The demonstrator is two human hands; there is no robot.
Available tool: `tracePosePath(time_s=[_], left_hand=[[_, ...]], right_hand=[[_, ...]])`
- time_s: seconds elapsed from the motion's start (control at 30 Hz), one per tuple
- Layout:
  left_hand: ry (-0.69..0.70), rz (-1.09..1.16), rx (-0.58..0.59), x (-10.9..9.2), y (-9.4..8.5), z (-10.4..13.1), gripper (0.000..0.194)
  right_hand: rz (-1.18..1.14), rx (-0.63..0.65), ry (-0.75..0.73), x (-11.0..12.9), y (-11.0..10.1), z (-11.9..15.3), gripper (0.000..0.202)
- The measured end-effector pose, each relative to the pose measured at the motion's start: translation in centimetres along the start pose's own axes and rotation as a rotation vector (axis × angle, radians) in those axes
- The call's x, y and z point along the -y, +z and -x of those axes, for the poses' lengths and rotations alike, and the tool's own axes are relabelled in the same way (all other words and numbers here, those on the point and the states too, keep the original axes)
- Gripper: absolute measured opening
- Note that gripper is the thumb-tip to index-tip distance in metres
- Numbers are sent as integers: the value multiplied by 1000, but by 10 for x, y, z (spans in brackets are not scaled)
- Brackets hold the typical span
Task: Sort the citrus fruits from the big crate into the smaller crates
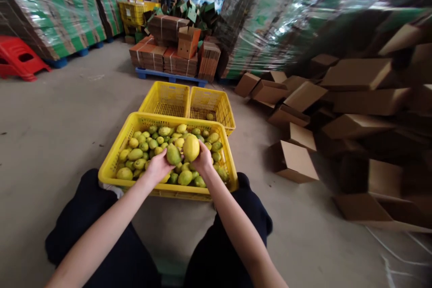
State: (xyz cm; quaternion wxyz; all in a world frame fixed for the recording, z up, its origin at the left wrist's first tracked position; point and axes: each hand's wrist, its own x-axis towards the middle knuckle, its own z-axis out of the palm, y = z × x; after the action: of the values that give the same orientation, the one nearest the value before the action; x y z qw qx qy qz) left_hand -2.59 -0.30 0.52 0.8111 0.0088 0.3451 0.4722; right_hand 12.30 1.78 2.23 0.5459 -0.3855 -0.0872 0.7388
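Fingers [164,155] of the left hand [158,168] clamp one green lemon [173,155], those of the right hand [204,161] one yellow lemon [191,147], long axis roughly upright, tip direction unclear; three crates [151,187] adjoin.

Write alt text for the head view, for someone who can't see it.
A person's left hand holds a green fruit and the right hand a yellow fruit over a large yellow crate of similar loose fruit. Two more yellow crates stand just beyond it, and brown cardboard boxes lie jumbled on the right.
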Motion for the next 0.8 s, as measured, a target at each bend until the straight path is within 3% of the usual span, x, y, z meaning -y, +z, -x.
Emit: tracePosePath(time_s=[0.2,0.4,0.57,0.67,0.8], left_hand=[[0,20,76,-11,-7,24,45],[-4,6,-91,-10,-7,34,27],[-3,0,-168,-9,-11,29,36],[-47,16,-241,-9,-11,28,41],[-77,60,-208,-10,-4,36,51]], right_hand=[[-9,76,79,-5,-6,-7,49],[6,10,175,-30,-12,-11,33],[36,-28,219,-39,-10,-5,35],[43,-10,221,-33,-6,0,25],[-2,-49,291,-25,-6,3,23]])
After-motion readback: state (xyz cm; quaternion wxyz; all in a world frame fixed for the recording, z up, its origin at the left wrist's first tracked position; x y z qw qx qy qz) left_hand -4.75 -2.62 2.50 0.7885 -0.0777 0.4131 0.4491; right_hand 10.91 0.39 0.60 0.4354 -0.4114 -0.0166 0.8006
